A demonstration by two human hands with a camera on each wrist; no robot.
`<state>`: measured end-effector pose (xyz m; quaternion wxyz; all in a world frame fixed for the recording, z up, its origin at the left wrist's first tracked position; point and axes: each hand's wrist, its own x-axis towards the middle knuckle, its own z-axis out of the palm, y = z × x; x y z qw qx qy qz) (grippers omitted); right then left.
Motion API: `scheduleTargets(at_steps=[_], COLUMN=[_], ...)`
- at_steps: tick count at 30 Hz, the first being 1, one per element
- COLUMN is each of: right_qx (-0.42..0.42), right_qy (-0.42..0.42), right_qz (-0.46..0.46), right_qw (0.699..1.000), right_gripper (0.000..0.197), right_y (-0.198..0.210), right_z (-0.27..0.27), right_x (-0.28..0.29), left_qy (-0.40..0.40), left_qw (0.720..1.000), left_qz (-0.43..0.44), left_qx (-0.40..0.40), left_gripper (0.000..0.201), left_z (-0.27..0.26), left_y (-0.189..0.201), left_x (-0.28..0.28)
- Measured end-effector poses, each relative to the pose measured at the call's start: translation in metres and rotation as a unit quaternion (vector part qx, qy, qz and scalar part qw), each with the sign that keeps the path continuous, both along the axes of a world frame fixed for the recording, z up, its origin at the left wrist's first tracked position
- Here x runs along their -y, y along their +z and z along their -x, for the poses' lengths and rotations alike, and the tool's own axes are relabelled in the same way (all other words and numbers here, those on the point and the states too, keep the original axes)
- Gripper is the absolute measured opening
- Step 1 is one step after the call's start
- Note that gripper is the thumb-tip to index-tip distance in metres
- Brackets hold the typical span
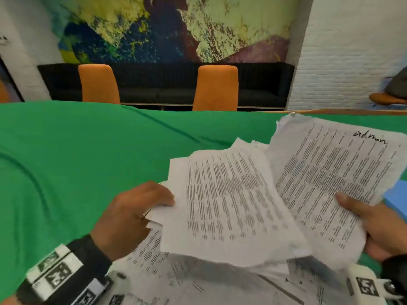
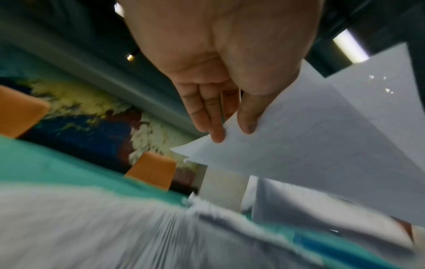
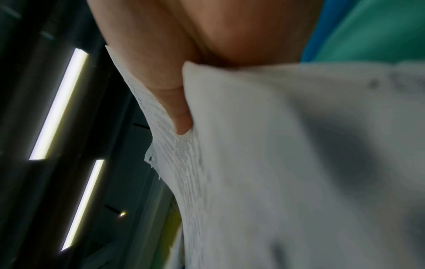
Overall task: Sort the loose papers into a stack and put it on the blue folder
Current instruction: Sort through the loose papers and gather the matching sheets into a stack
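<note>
The loose papers (image 1: pixel 231 205) are thin printed sheets — light, floppy and slick against one another, so I judge they will fan out and slide unless pinched near an edge with thumb above and fingers below, then squared by tapping the edges on the surface (image 1: pixel 77 161). They tear easily too: the sheet marked "admin" (image 1: pixel 334 172) has a ragged upper edge. Dense dark type in columns covers the white pages, which lie skewed at different angles. Two bundles are held up above the green-covered surface, overlapping in the middle, while more sheets (image 1: pixel 198 282) lie scattered below them, nearest the person.

The left hand (image 1: pixel 132 214) pinches the left edge of the middle bundle, thumb on one face and fingers (image 2: pixel 207 112) on the other. The right hand (image 1: pixel 374 227) grips the lower edge of the "admin" sheet, thumb pressed on its printed face.

The blue folder (image 1: pixel 397 201) shows only as a corner at the right, just beyond the right hand — no papers rest on what shows of it.
</note>
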<state>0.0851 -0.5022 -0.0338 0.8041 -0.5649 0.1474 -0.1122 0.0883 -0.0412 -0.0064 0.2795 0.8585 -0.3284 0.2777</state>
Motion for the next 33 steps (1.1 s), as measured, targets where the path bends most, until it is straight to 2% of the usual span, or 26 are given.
scheduleTargets(at_steps=[2,3,5,6,9,11,13,15,17,18,20,22,26,28,29,31,33], right_qx=[0.004,-0.003,0.005,0.018,0.016,0.035,0.016,-0.003,-0.054,-0.074,-0.111,-0.133,-0.126,-0.119,-0.116,-0.100,-0.083], right_qy=[-0.028,-0.024,-0.005,0.008,0.013,0.064,0.095,0.192,0.177,0.190,0.214,0.226,0.268,0.275,0.278,0.277,0.276], right_qz=[0.008,0.008,-0.029,-0.041,-0.065,-0.093,-0.151,-0.161,-0.090,-0.075,-0.064,-0.072,-0.128,-0.144,-0.150,-0.177,-0.205], right_qw=[1.000,1.000,1.000,0.999,0.998,0.993,0.984,0.968,0.979,0.976,0.968,0.962,0.946,0.943,0.942,0.939,0.935], right_gripper=[0.061,0.064,0.026,0.019,0.059,0.057,0.050,0.052,0.051,0.050,0.049,0.046,0.045,0.045,0.050,0.076,0.083], right_y=[0.018,0.025,0.045,0.051,0.049,0.046,0.045,0.031,0.008,-0.005,-0.020,-0.027,-0.025,-0.023,-0.023,-0.025,-0.026], right_z=[0.001,0.001,0.000,-0.001,-0.005,-0.007,0.003,0.012,0.018,0.022,0.029,0.032,0.036,0.038,0.039,0.039,0.038], right_x=[0.006,0.010,0.014,0.020,0.032,0.033,0.001,-0.031,-0.056,-0.066,-0.083,-0.089,-0.090,-0.088,-0.086,-0.083,-0.079], left_qy=[0.015,0.012,0.020,0.029,0.053,0.065,0.081,0.112,0.113,0.112,0.117,0.122,0.092,0.043,0.028,0.022,0.011], left_qw=[0.998,0.996,0.992,0.989,0.971,0.946,0.904,0.834,0.756,0.731,0.698,0.669,0.689,0.684,0.679,0.683,0.686], left_qz=[-0.040,-0.055,-0.079,-0.086,-0.088,0.001,0.145,0.260,0.331,0.340,0.316,0.284,0.221,0.238,0.256,0.276,0.291], left_qx=[-0.054,-0.074,-0.099,-0.119,-0.215,-0.319,-0.394,-0.474,-0.553,-0.581,-0.632,-0.677,-0.684,-0.688,-0.688,-0.676,-0.667], left_gripper=[0.066,0.068,0.066,0.063,0.052,0.050,0.034,0.014,0.034,0.045,0.062,0.067,0.056,0.060,0.055,0.043,0.044], left_z=[0.005,0.007,0.004,0.004,0.005,0.006,0.002,-0.005,-0.017,-0.025,-0.036,-0.045,-0.053,-0.060,-0.060,-0.062,-0.056], left_y=[-0.036,-0.045,-0.054,-0.055,-0.056,-0.054,-0.052,-0.048,-0.050,-0.051,-0.050,-0.050,-0.052,-0.058,-0.060,-0.067,-0.063], left_x=[-0.001,0.000,0.000,0.001,0.003,0.008,0.014,0.022,0.031,0.034,0.040,0.046,0.055,0.052,0.050,0.045,0.046])
